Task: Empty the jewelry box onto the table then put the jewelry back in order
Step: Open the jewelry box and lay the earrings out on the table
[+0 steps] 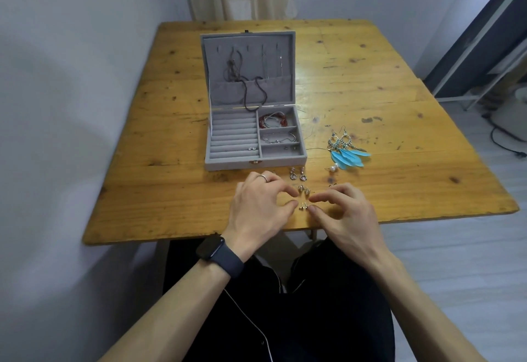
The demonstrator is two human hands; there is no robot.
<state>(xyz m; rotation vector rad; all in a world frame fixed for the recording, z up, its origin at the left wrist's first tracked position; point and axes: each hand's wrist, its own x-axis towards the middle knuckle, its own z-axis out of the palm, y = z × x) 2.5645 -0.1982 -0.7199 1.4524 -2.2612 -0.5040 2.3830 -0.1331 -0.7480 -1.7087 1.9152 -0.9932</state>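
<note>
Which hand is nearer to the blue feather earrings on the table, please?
The right hand. It lies just in front of the blue feather earrings, on the person's side; the left hand lies farther away, in front of the jewelry box.

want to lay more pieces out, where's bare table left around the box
Bare: the table left of the box, out to the left edge, and the far right part beyond the feather earrings. Crowded: between the box front and the left hand and right hand, where small earrings lie, and around the feather earrings.
</note>
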